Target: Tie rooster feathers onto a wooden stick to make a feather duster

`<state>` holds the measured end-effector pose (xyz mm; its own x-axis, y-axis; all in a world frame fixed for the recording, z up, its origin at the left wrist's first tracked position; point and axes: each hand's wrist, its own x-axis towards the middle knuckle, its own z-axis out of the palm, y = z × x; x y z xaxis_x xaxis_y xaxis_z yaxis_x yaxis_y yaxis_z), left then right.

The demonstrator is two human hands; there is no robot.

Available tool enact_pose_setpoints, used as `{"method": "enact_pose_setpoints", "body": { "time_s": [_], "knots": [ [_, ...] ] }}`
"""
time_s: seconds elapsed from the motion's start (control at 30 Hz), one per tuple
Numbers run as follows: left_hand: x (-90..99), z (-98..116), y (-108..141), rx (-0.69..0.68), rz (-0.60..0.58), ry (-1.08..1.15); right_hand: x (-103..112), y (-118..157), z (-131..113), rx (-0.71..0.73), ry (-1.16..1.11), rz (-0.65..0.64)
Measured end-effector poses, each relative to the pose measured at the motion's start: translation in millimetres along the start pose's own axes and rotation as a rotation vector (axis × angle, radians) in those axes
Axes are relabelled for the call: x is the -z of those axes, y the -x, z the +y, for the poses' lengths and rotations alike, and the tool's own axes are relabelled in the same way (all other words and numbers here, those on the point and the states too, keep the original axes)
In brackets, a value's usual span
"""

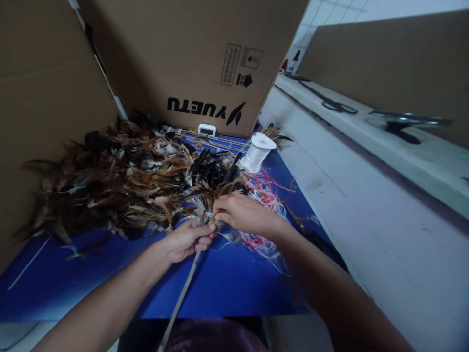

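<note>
A thin wooden stick (183, 293) slants up from the bottom edge into my left hand (188, 240), whose fingers are closed around it near the upper end. Brown and black feathers (220, 189) fan out at that end. My right hand (244, 212) is pinched at the base of these feathers, almost touching the left fingertips. Its fingers partly hide what they grip. Just beyond the hands lies a large heap of brown, black and white feathers (124, 181). To the right of my right hand are tangled red and white plastic strands (266, 188).
A white spool (257, 154) stands behind the strands on the blue table (227, 278). Near a small white digital display (207, 129), a big cardboard box (154, 54) rises at the back. Scissors (339, 105) lie on the white ledge (406, 142) at right.
</note>
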<state>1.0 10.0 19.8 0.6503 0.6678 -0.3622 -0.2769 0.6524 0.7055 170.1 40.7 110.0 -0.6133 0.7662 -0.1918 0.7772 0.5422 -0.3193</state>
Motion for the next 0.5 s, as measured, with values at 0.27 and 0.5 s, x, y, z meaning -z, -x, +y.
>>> {"method": "enact_pose_setpoints", "body": {
  "time_s": [0.27, 0.5],
  "knots": [
    [-0.3, -2, 0, 0.028, 0.093, -0.016, 23, -3, 4, -0.017, 0.018, 0.371],
    [-3.2, -1, 0, 0.033, 0.091, 0.000, 36, -16, -46, 0.232, 0.014, 0.311]
  ]
}}
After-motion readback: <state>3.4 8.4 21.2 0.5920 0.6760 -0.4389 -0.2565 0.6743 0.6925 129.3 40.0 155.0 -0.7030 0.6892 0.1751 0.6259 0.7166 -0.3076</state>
